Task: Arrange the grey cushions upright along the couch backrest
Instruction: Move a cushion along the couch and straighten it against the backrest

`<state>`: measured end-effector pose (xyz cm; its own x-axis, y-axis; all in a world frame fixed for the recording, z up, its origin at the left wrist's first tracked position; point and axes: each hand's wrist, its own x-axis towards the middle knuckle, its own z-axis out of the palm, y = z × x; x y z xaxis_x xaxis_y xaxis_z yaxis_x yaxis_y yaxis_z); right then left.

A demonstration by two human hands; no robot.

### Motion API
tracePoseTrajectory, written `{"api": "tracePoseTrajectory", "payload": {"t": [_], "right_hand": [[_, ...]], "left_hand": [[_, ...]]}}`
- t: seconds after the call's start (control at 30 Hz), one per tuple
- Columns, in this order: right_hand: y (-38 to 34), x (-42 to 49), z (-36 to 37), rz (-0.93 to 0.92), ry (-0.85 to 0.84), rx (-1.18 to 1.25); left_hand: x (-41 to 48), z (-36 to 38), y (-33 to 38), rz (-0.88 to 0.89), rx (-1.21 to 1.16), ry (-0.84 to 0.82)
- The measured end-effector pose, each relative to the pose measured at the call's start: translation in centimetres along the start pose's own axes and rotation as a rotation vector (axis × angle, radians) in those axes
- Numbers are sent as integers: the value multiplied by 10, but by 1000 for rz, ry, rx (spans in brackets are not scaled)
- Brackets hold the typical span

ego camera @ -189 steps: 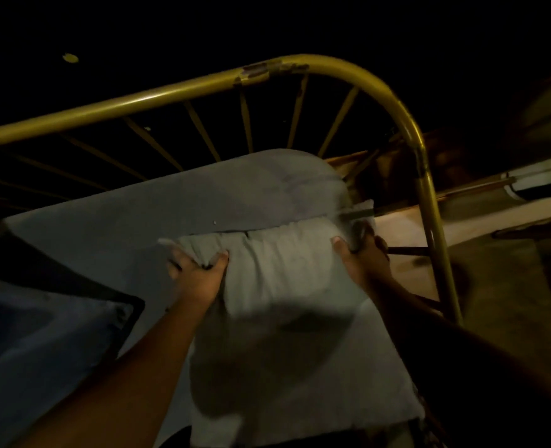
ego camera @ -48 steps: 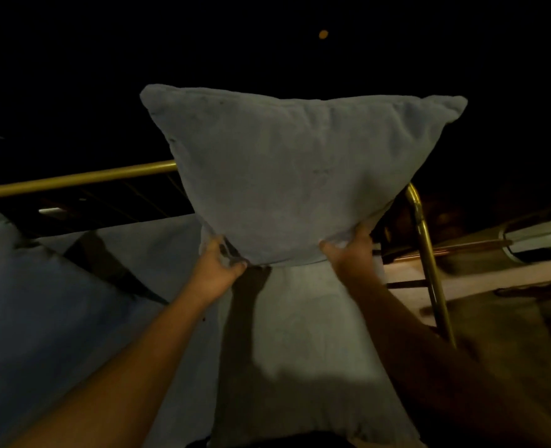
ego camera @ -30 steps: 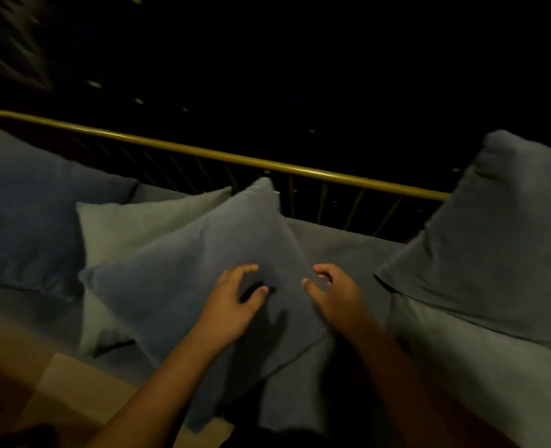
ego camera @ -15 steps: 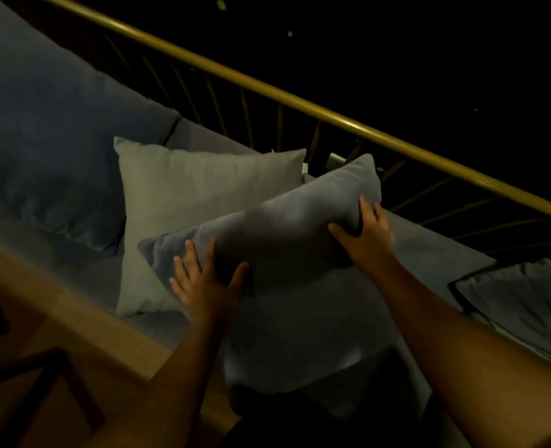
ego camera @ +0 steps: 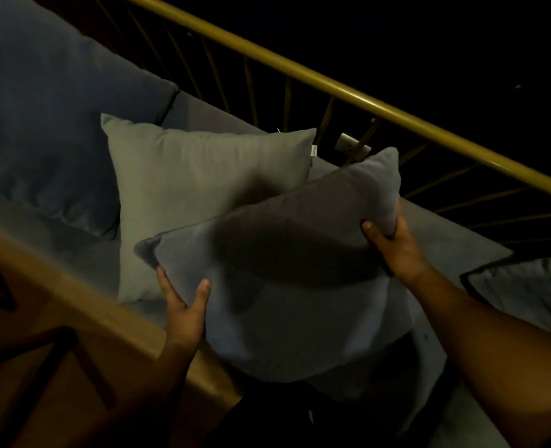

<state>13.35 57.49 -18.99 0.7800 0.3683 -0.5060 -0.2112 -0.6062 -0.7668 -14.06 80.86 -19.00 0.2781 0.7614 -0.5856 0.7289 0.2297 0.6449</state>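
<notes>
I hold a dark grey cushion [ego camera: 287, 273] lifted over the couch seat [ego camera: 442, 240]. My left hand [ego camera: 183, 302] grips its lower left edge and my right hand [ego camera: 394, 244] grips its right edge near the top corner. Behind it a lighter grey cushion [ego camera: 203, 189] lies leaning on the seat. A large dark cushion [ego camera: 51, 118] rests at the left end against the backrest. The backrest is a yellow metal rail [ego camera: 348, 88] with thin spokes below it.
A wooden front edge of the couch [ego camera: 83, 289] runs diagonally at the lower left, with a dark chair frame [ego camera: 51, 360] below it. Another grey cushion [ego camera: 526, 292] lies at the right edge. The surroundings beyond the rail are dark.
Both hands have closed on the dark grey cushion and raised it toward me; half a second ago they lay on top of it. The view moved in closer.
</notes>
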Motion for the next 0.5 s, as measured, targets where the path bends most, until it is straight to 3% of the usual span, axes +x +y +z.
{"api": "tracePoseTrajectory", "payload": {"t": [0.1,0.27,0.4,0.5], "right_hand": [[-4,-21,5,-30,59,14],[-22,-64,0,-86,160,7],[-30,-119,-21,-30,245,-44],[-33,-162,-44,-30,334,-46]], "left_hand": [[-11,0,5,33,-74,-45],[-27,-3,32,209,-117,35],[-44,-14,63,224,-120,-2],[-61,-19,91,359,-48,-91]]}}
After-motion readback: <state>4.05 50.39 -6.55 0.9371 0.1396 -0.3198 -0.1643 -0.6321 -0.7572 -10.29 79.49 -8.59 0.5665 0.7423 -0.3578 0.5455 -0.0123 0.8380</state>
